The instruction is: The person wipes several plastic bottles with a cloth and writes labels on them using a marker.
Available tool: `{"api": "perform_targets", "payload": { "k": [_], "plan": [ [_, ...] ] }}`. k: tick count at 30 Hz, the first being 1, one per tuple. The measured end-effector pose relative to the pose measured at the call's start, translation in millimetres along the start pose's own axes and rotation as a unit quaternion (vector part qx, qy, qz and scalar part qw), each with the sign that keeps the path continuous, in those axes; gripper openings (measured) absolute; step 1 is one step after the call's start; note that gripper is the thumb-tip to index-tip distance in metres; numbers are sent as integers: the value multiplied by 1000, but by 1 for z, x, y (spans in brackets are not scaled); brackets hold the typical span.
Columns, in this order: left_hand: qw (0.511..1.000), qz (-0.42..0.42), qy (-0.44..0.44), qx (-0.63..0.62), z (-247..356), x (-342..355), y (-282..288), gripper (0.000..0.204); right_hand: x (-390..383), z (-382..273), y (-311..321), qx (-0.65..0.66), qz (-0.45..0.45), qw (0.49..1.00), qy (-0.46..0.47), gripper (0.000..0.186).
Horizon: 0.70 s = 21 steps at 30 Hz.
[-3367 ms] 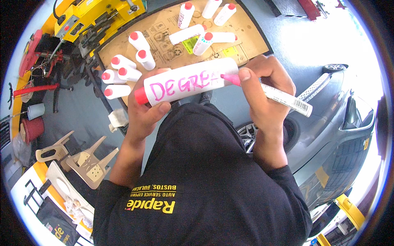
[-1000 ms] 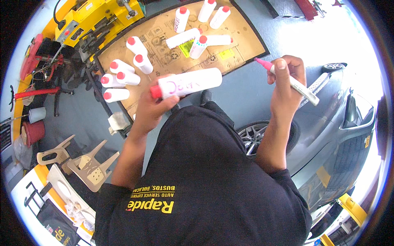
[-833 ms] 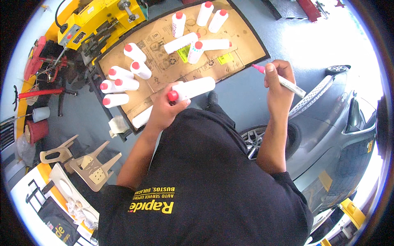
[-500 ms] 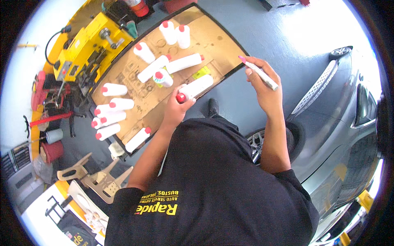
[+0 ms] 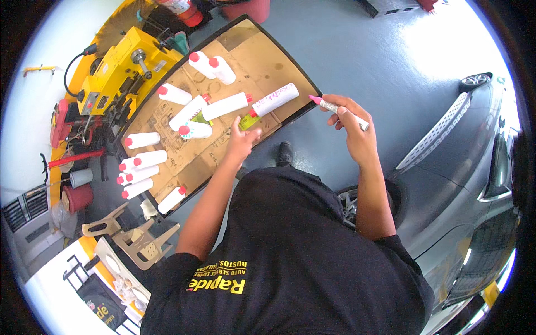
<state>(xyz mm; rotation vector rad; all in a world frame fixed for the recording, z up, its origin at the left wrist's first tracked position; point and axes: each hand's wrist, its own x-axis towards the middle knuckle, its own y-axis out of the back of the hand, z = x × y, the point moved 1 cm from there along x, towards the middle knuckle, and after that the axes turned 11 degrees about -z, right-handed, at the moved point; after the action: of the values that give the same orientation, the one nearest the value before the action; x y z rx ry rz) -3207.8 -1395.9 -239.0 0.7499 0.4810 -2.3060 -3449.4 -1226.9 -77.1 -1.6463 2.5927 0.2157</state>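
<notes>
A white bottle point(image 5: 277, 99) with a red cap and pink handwriting lies on its side near the right end of the cardboard-covered table point(image 5: 223, 151). Just left of and nearer than its cap is my left hand point(image 5: 242, 140), fingers apart and holding nothing. My right hand point(image 5: 355, 127) grips a white marker point(image 5: 346, 114) off the table's right edge, its pink tip pointing left toward the bottle. Another white bottle point(image 5: 228, 106) lies left of the written one. Beside it, a bottle with blue-green marks point(image 5: 196, 130) rests close to a further bottle point(image 5: 187, 113).
More white bottles point(image 5: 149, 158) with red caps are grouped at the table's left end, and a pair point(image 5: 223, 71) is at the far side. A yellow machine point(image 5: 120, 67) stands beyond the table. To the right is a grey car point(image 5: 441, 162); beige plastic chairs point(image 5: 139, 243) are lower left.
My left hand has let go of the bottle, which now lies farther off with its pink writing showing. The marker hand has moved slightly left and down. The view has shifted.
</notes>
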Motion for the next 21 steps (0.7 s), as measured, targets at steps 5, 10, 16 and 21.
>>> {"api": "perform_targets", "payload": {
  "k": [5,10,16,21],
  "plan": [
    [956,-41,26,-290,-12,-67,28,55,15,17,-3,57,-45,997,-7,20],
    [889,-32,-1,-456,-44,-102,49,40,34,13,-19,54,-109,992,-19,16],
    [960,78,-131,-236,-45,-108,73,41,45,9,-42,36,-159,987,-6,19],
    [961,208,-133,-125,-25,-101,95,39,45,8,-52,54,-173,983,-8,18]
  ]
}}
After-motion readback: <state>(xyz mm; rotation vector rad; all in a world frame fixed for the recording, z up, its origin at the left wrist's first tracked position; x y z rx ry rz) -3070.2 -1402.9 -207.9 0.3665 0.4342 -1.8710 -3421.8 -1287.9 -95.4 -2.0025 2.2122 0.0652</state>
